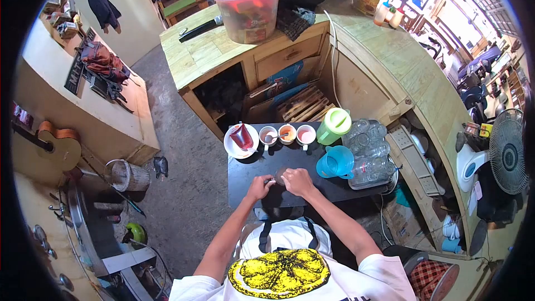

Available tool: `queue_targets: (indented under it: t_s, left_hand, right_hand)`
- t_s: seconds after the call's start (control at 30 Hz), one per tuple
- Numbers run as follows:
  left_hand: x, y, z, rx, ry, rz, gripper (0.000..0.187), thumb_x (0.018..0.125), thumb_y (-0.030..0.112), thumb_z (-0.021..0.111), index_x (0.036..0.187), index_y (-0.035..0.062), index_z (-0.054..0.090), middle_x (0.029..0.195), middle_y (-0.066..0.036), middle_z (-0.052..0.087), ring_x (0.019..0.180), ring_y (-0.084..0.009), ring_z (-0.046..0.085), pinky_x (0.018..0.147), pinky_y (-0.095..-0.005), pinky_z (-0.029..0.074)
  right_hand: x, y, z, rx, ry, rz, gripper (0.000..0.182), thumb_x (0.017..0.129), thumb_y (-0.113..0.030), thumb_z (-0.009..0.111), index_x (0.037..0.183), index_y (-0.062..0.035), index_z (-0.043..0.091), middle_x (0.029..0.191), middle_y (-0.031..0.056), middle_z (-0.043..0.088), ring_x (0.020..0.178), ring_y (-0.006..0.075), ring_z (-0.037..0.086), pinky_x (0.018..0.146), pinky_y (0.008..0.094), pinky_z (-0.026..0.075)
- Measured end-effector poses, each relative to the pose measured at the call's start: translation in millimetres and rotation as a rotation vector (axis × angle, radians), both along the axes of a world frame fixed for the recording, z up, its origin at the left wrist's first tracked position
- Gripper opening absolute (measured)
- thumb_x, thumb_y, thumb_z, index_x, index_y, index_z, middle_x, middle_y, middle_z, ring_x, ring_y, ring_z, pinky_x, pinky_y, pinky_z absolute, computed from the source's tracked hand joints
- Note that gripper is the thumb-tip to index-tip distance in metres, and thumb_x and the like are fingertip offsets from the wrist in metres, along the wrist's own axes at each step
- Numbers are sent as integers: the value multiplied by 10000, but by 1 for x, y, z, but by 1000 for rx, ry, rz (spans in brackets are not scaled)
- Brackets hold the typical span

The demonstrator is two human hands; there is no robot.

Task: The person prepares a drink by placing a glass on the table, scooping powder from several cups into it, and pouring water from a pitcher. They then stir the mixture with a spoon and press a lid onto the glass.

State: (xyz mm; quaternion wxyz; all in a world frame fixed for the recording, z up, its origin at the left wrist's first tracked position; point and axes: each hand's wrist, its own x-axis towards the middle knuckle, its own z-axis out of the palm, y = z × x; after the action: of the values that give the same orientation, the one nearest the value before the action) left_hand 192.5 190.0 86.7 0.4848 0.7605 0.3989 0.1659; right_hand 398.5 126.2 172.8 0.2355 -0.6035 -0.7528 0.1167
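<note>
At the near edge of a dark table (243,175), my left hand (260,187) and my right hand (297,182) are close together, both with fingers closed. Between them is a small, brownish, see-through thing (281,175), too hidden to name. Beyond my hands, a white plate (230,148) bears a red-filled plastic packet (242,136). To its right stand three white cups: one cup (268,139) with a spoon, a middle cup (287,140) with orange contents and another spoon, and a third cup (306,136) with pinkish contents. A lidded green pitcher (332,126) and an open blue pitcher (334,163) stand farther right.
Several clear glasses (369,144) lie on a tray at the table's right end. A wooden counter (214,56) curves behind, carrying a pink-lidded tub (247,14). A fan (506,150) stands far right; a white bucket (127,175) is on the floor at left.
</note>
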Motion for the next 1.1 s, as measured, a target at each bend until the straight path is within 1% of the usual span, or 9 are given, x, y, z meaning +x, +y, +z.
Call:
queue_targets:
  t_s: [0.17, 0.27, 0.37, 0.47, 0.57, 0.67, 0.87, 0.97, 1.1]
  left_hand:
    - [0, 1, -4, 22, 2, 1, 244, 917, 202, 671, 1070, 17, 715, 933, -232, 712, 868, -413, 698, 768, -441, 538]
    - [2, 1, 12, -13, 23, -5, 240, 917, 209, 675, 1061, 20, 715, 918, -227, 714, 844, -399, 706, 756, -437, 541]
    - [1, 0, 5, 49, 20, -4, 229, 918, 206, 674, 1046, 21, 714, 901, -220, 714, 816, -387, 711, 745, -432, 543]
    - [1, 0, 2, 14, 12, 4, 214, 919, 193, 669, 1036, 19, 714, 891, -221, 713, 811, -392, 707, 743, -432, 542]
    - [2, -2, 11, 9, 20, 25, 206, 919, 189, 666, 1028, 20, 712, 888, -219, 712, 806, -396, 704, 740, -434, 540]
    - [1, 0, 6, 38, -27, 0, 207, 921, 195, 664, 1023, 21, 710, 889, -215, 713, 805, -397, 703, 737, -437, 539]
    - [1, 0, 7, -15, 19, 11, 214, 923, 203, 661, 1034, 27, 714, 899, -215, 714, 823, -397, 701, 745, -438, 539]
    - [1, 0, 7, -3, -20, 4, 222, 924, 212, 663, 1043, 32, 717, 905, -216, 714, 835, -401, 700, 751, -443, 539]
    - [1, -2, 4, 8, 25, 19, 218, 924, 209, 667, 1042, 33, 718, 910, -216, 713, 846, -410, 695, 758, -446, 538]
  right_hand:
    - [-1, 12, 5, 30, 23, -48, 203, 886, -191, 646, 730, -64, 672, 748, 113, 640, 671, 328, 665, 625, 452, 527]
    - [6, 14, 4, 52, -17, -66, 187, 881, -182, 645, 742, -60, 677, 743, 112, 633, 673, 326, 665, 624, 448, 524]
    - [11, 13, 0, 41, -76, -21, 177, 873, -176, 642, 749, -53, 678, 758, 120, 651, 687, 321, 674, 628, 441, 528]
    - [9, 9, 8, -55, -128, -3, 182, 870, -175, 635, 757, -38, 675, 783, 137, 672, 715, 322, 684, 651, 451, 537]
    - [3, 8, 12, -95, -48, 19, 199, 876, -196, 632, 770, -33, 676, 809, 144, 686, 737, 332, 688, 672, 467, 543]
    - [-3, 11, 11, -86, 1, 3, 199, 892, -205, 626, 790, -43, 683, 802, 131, 676, 736, 345, 684, 670, 478, 541]
    - [7, 18, 12, -22, 54, -73, 190, 915, -205, 619, 797, -76, 694, 792, 110, 657, 736, 344, 681, 643, 460, 537]
    - [18, 17, 11, -40, -33, -93, 196, 900, -212, 627, 780, -72, 693, 787, 120, 663, 734, 341, 681, 643, 457, 539]
    - [22, 12, 11, -89, -77, -77, 207, 876, -223, 637, 753, -66, 690, 777, 135, 675, 747, 339, 683, 668, 468, 540]
